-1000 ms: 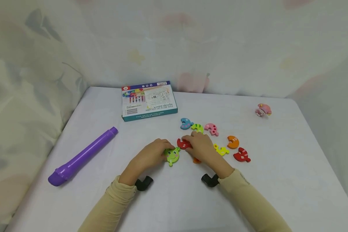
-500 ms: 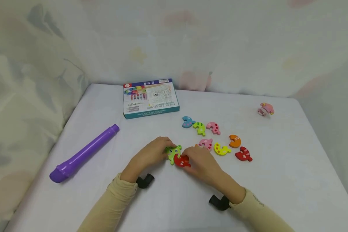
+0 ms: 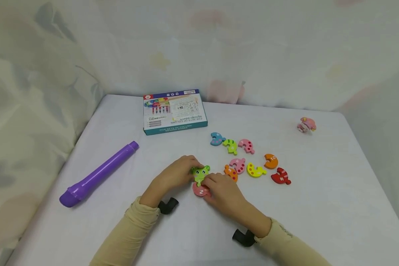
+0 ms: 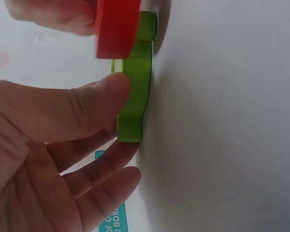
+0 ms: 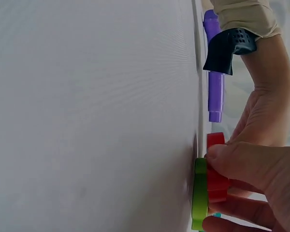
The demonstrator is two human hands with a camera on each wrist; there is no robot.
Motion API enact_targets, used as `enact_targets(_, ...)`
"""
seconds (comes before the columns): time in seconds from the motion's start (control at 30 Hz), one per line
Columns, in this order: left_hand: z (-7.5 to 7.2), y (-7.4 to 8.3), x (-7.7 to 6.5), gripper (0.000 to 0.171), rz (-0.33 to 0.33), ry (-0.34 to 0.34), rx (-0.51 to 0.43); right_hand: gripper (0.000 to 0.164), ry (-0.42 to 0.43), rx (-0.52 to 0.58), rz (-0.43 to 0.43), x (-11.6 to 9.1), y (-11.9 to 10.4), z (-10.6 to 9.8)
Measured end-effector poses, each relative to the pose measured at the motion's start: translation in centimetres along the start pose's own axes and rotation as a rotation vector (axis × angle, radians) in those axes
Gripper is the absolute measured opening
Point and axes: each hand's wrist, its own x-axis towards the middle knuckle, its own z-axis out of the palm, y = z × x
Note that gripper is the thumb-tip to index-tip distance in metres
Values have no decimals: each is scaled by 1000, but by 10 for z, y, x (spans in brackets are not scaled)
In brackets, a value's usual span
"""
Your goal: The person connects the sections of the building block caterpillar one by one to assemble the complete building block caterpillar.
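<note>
My left hand (image 3: 174, 174) pinches the edge of a green smiling-face puzzle piece (image 3: 200, 172) lying on the white table. From the right, my right hand (image 3: 227, 194) grips a red puzzle piece numbered 2 (image 3: 200, 190) between thumb and fingers. The red piece sits at the green piece's lower knob; in the left wrist view the red piece (image 4: 117, 29) overlaps the green piece (image 4: 139, 87) and looks raised above the cloth. Just beyond my right hand lie an orange piece numbered 3 (image 3: 231, 173) and a pink piece (image 3: 238, 166).
More numbered pieces lie to the right and behind: yellow (image 3: 254, 170), orange 10 (image 3: 271, 161), red striped (image 3: 281, 176), pink (image 3: 246, 146), green (image 3: 231, 146) and blue (image 3: 217, 139). A printed box (image 3: 175, 112), purple toy microphone (image 3: 99, 173) and pink figurine (image 3: 307, 125) stand farther out.
My right hand has picked up the red 2 piece and brought it left and nearer, to the green face's lower knob. My left hand has stayed on the green piece.
</note>
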Motion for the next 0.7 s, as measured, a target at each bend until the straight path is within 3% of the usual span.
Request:
enact_targets(0.37,0,-1,3,37,-21,-5,6,36,-12,-26,52,0,-3,3)
enact_targets(0.7,2,-1,2,38,1,5,-5,31,-2,-72,34,-2,-4,5)
